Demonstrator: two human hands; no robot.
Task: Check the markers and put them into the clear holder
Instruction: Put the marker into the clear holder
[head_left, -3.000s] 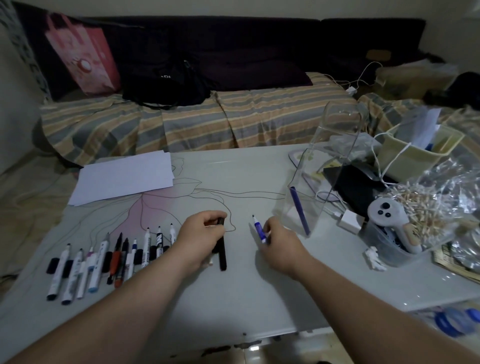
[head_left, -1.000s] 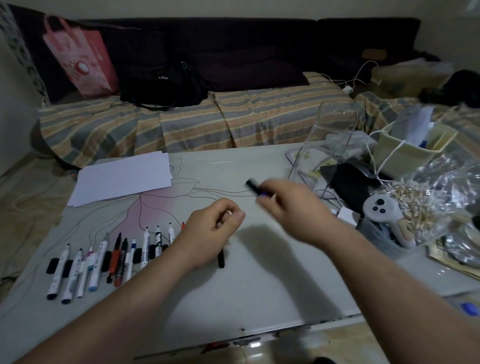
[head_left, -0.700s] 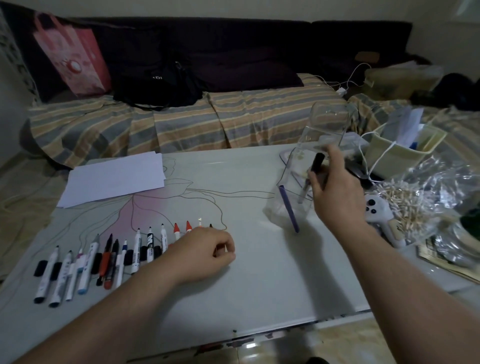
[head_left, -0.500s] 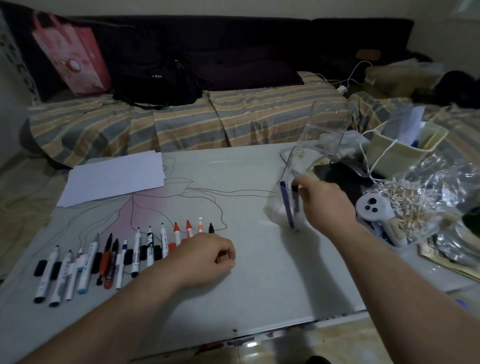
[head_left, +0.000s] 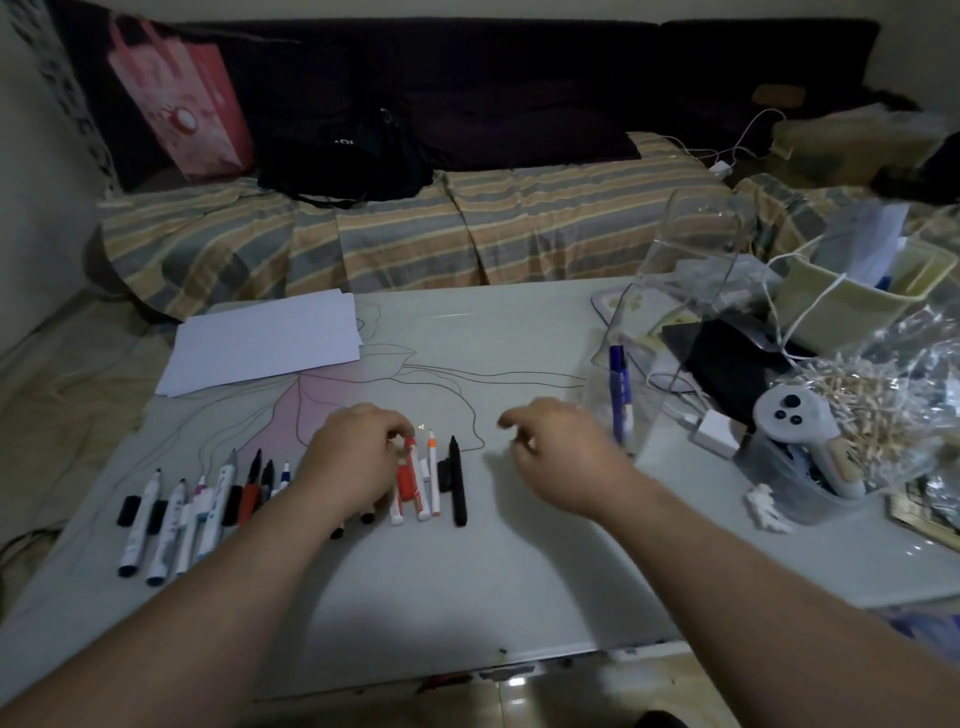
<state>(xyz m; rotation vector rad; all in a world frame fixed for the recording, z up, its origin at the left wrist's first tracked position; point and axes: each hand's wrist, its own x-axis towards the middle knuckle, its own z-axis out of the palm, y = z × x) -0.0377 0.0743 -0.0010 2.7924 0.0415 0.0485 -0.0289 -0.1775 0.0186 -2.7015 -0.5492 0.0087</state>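
Markers (head_left: 291, 493) under curled left hand (head_left: 358, 457)

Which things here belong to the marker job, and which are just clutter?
Job: row of markers, red marker under the left hand, right hand, clear holder, blue marker inside it.
Clutter: paper sheets, white controller, pink bag.

Two blue markers (head_left: 618, 395) stand in one clear holder (head_left: 675, 312) on the table. About a dozen markers (head_left: 208, 509) lie in a row; the left hand hides some. One stack of white paper (head_left: 265, 343) lies beyond.
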